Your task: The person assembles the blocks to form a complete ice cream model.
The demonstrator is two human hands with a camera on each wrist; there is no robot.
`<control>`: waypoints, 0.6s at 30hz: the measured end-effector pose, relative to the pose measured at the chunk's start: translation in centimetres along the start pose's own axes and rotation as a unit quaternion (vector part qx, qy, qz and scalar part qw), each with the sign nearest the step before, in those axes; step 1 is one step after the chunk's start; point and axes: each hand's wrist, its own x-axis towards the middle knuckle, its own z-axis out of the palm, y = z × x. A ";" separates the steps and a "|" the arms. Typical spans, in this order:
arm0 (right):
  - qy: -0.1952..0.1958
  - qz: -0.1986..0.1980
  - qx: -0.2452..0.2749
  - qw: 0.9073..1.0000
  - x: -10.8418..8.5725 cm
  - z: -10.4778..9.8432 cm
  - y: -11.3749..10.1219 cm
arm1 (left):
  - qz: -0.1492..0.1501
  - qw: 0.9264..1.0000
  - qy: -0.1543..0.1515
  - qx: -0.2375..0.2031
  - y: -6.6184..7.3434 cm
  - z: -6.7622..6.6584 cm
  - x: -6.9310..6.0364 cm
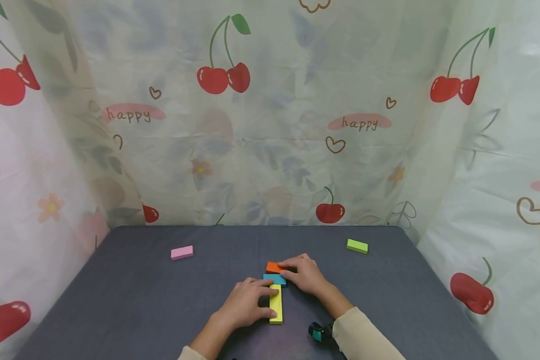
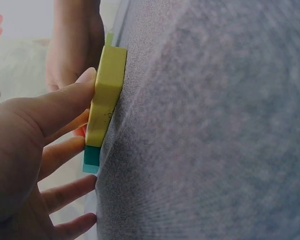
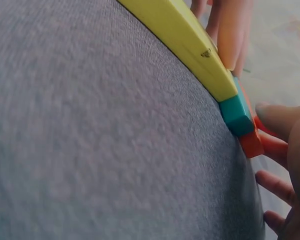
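A yellow block (image 1: 276, 305) lies lengthwise on the dark table, its far end against a blue block (image 1: 274, 279) set crosswise. Behind the blue one, touching it, is an orange block (image 1: 273, 267). My left hand (image 1: 248, 302) rests its thumb and a finger on top of the yellow block, fingers fairly straight. In the left wrist view its other fingers (image 2: 72, 192) spread beside the blocks. My right hand (image 1: 308, 274) pinches the right part of the orange block between thumb and finger, hiding that end. Its thumb (image 3: 277, 116) shows in the right wrist view.
A pink block (image 1: 182, 253) lies at the back left of the table (image 1: 139, 300), and a green block (image 1: 357, 246) at the back right. A dark band (image 1: 319, 331) is by the right sleeve. Cherry-printed curtains (image 1: 270, 125) enclose the back and sides.
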 end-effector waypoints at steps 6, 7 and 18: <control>-0.005 -0.006 0.012 1.000 0.1 0.2 -0.4 | 0.003 1.000 0.010 0.001 0.1 0.0 -0.1; -0.004 -0.008 0.013 1.000 0.1 0.2 -0.4 | 0.003 1.000 0.011 0.001 0.1 0.0 -0.1; -0.008 -0.020 0.015 1.000 0.1 0.5 -0.3 | 0.002 1.000 0.010 -0.001 0.0 0.2 -0.2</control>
